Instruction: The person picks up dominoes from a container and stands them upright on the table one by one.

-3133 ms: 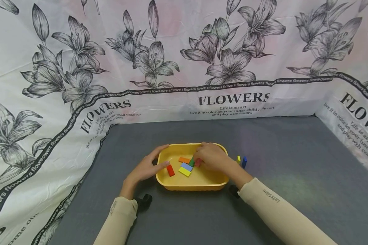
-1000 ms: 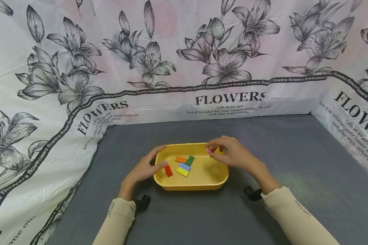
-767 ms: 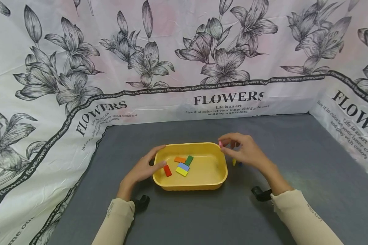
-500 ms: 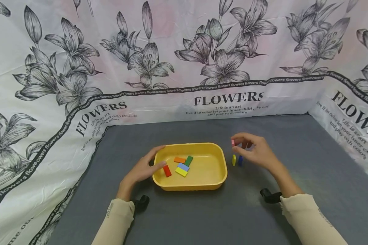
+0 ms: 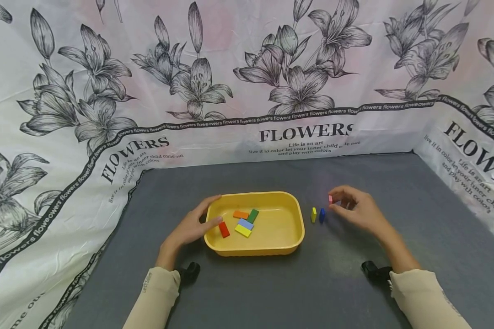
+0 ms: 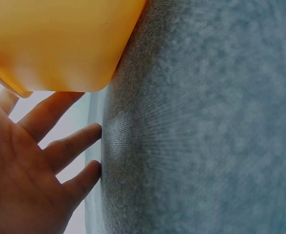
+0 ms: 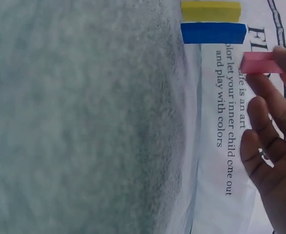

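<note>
grey tabletop (image 5: 271, 292) lay beneath — right hand (image 5: 357, 209) pinching the pink block (image 5: 330, 199) upright, blue block (image 5: 322, 215) at its seven o'clock, left hand (image 5: 189, 228) spread against the tray (image 5: 280, 235) at nine o'clock.

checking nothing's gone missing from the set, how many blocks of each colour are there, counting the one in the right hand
Yellow blocks: 2
Red block: 1
Orange block: 1
Green block: 1
Light blue block: 1
Dark blue block: 1
Pink block: 1
Total: 8
</note>
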The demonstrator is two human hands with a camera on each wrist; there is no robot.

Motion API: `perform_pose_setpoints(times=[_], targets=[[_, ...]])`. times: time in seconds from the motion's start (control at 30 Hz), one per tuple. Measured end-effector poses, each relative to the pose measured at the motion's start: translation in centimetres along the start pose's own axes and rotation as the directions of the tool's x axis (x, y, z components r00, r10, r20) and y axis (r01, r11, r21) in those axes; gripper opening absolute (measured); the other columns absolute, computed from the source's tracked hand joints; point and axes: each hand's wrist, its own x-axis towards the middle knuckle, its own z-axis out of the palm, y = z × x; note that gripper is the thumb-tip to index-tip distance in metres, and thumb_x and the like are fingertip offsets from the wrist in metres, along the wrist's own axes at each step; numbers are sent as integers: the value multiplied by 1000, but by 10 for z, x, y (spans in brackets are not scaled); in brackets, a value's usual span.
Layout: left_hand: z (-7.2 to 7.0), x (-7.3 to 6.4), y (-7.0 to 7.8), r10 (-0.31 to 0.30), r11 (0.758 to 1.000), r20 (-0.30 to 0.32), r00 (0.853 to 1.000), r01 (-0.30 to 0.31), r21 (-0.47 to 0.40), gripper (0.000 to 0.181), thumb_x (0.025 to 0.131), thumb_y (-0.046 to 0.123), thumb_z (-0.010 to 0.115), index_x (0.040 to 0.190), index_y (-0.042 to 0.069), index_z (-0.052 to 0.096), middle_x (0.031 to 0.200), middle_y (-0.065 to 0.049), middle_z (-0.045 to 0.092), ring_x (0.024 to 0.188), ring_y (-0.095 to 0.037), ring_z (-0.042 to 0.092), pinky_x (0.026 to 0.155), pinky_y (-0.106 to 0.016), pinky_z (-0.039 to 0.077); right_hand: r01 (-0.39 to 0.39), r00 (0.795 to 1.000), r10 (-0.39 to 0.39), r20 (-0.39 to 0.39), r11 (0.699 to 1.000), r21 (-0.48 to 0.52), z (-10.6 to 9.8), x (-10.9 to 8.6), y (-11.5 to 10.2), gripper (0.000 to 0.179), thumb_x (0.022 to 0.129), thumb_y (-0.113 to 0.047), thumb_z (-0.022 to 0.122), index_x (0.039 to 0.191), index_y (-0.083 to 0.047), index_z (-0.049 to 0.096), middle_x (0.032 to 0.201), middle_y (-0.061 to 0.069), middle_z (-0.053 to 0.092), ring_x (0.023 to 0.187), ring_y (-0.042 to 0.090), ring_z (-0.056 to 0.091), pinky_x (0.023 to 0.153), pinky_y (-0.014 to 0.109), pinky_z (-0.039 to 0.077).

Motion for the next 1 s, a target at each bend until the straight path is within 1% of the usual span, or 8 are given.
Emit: perform_pose_setpoints(times=[0.17, 0.3, 0.47, 0.63, 0.73, 0.87, 1.0], targets=[[1, -1, -1, 4, 1000, -2, 1000, -4, -1, 69, 95, 48, 66, 156, 41, 33, 162, -1, 39, 143, -34, 46, 114, -61, 41, -38, 997, 39, 69, 999, -17, -2, -2, 3, 23, 90, -11, 77, 112, -8, 70, 98, 6, 76, 79, 3, 61, 67, 23, 52], [1, -1, -1, 11, 1000, 1, 1000, -11, -3, 69, 96, 47, 66, 156, 41, 33, 162, -1, 39, 143, -34, 46, 114, -61, 41, -57, 993, 59, 99, 998, -23, -4, -4, 4, 24, 90, -11, 77, 112, -7, 70, 99, 6, 77, 81, 2, 62, 69, 24, 52], [0, 0, -1, 16, 1000, 1, 1000, -16, -7, 69, 96, 46, 66, 156, 41, 33, 163, -1, 39, 143, -34, 46, 114, -61, 41, -80, 987, 81, 142, 997, -11, -5, -5, 6, 23, 89, -11, 78, 110, -8, 70, 97, 4, 77, 81, 2, 62, 71, 24, 52], [0, 0, 0, 10, 1000, -2, 1000, -10, -4, 69, 96, 47, 66, 156, 41, 33, 162, -2, 40, 142, -34, 47, 113, -60, 43, -108, 972, 103, 212, 994, 14, -5, -6, 6, 23, 88, -10, 78, 109, -8, 70, 98, 4, 77, 82, 5, 64, 70, 25, 53], [0, 1, -1, 10, 1000, -3, 1000, -10, -4, 69, 96, 46, 66, 156, 41, 33, 161, -2, 40, 141, -33, 48, 113, -58, 44, -130, 963, 120, 242, 991, 24, -5, -6, 7, 23, 89, -10, 78, 110, -9, 69, 99, 5, 77, 84, 9, 66, 69, 26, 54], [0, 0, -1, 13, 1000, -4, 1000, -13, -6, 69, 96, 46, 66, 156, 40, 33, 161, -2, 41, 141, -33, 48, 113, -58, 44, -148, 955, 137, 262, 989, 24, -5, -7, 8, 23, 89, -11, 78, 110, -10, 69, 101, 6, 76, 88, 15, 69, 70, 26, 55], [0, 0, -1, 12, 1000, -3, 1000, -12, -7, 68, 96, 46, 66, 156, 40, 33, 162, -2, 40, 142, -34, 47, 113, -59, 44, -150, 952, 139, 274, 988, 21, -5, -7, 8, 22, 89, -12, 78, 110, -11, 68, 102, 5, 77, 91, 17, 70, 72, 27, 55]])
